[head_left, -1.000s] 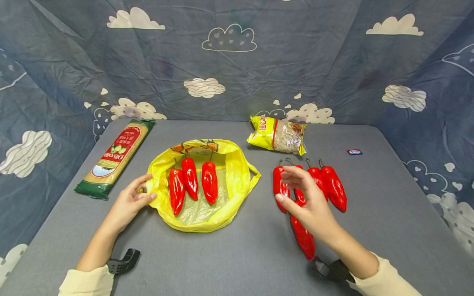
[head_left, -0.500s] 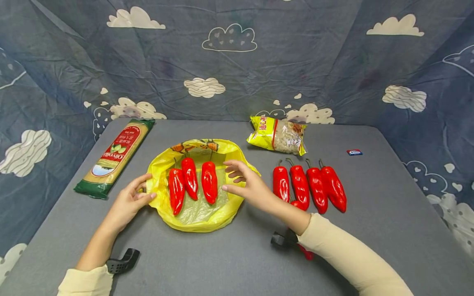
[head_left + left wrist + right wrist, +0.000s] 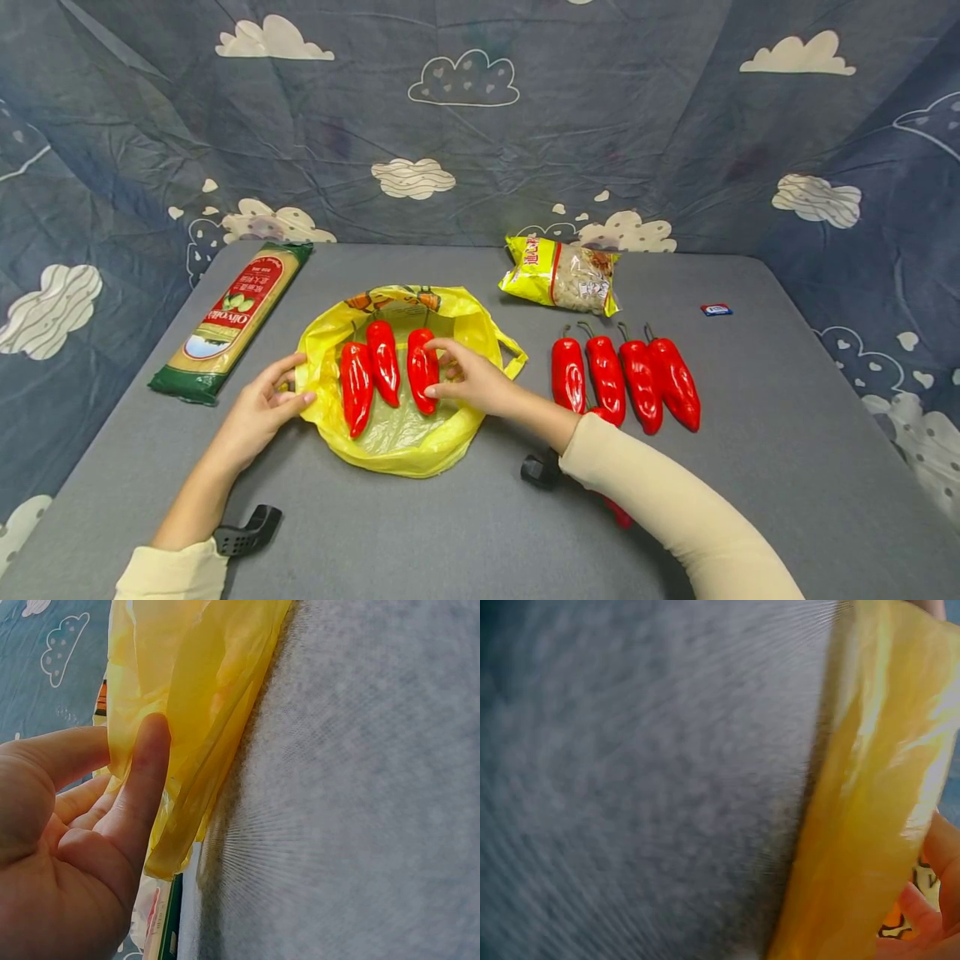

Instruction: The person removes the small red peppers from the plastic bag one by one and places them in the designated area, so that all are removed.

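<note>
A yellow plastic bag [image 3: 450, 446] lies with its mouth spread wide, and 3 red peppers rest inside it. My left hand [image 3: 255, 408] pinches the bag's left rim between thumb and fingers, seen closely in the left wrist view on the yellow film [image 3: 202, 697]. Over the bag's right rim reaches my right hand [image 3: 472, 379]. Its parted fingertips and thumb overlap the rightmost red pepper [image 3: 422, 367] in the bag, and no firm grip shows. In the right wrist view the bag wall [image 3: 870, 795] hides part of that hand.
Right of the bag, several red peppers [image 3: 606, 375] lie in a row, with another partly under my right forearm. A pasta pack [image 3: 232, 321] lies left. Behind are a yellow and clear food packet [image 3: 558, 275] and a small red-blue wrapper [image 3: 716, 309].
My right hand has moved left from above the row of peppers, over the bag's right rim, to the rightmost pepper inside. My left hand keeps its hold on the rim.
</note>
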Tool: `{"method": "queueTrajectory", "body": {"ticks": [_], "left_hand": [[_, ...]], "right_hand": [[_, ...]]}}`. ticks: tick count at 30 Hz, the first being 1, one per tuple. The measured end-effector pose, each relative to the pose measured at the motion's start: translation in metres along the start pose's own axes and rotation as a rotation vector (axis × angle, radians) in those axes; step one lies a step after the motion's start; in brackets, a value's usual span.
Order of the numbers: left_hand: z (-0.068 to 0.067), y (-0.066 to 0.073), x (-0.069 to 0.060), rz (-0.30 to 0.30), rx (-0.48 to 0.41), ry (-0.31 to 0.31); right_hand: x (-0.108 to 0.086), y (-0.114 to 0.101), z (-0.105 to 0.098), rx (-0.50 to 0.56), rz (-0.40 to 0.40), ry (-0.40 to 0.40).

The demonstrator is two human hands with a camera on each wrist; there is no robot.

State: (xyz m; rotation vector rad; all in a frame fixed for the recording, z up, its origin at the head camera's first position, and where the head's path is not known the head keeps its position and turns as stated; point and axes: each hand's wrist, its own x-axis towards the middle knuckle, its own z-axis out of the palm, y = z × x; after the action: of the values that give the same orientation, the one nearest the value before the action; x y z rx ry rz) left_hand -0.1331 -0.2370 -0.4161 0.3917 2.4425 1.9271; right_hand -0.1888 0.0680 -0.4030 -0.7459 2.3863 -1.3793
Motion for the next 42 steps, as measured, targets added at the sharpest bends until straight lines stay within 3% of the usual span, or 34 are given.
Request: {"method": "queueTrajectory", "body": {"ticks": [15, 23, 29, 35, 42], "left_hand": [[0.0, -0.001, 0.0, -0.011, 0.009, 0.003], [0.001, -0.001, 0.0, -0.004, 0.014, 0.006], [0.001, -0.001, 0.0, -0.005, 0.024, 0.002], [0.001, -0.001, 0.0, -0.008, 0.029, 0.006], [0.001, -0.001, 0.001, -0.015, 0.026, 0.006]], "right_hand": [[0.012, -0.006, 0.011, -0.195, 0.047, 0.013], [0.015, -0.013, 0.014, -0.078, 0.067, -0.059], [0.013, -0.017, 0.011, -0.05, 0.111, -0.082], [0.006, -0.022, 0.005, 0.058, 0.156, -0.101], [-0.017, -0.036, -0.007, 0.126, 0.077, -0.131]]}}
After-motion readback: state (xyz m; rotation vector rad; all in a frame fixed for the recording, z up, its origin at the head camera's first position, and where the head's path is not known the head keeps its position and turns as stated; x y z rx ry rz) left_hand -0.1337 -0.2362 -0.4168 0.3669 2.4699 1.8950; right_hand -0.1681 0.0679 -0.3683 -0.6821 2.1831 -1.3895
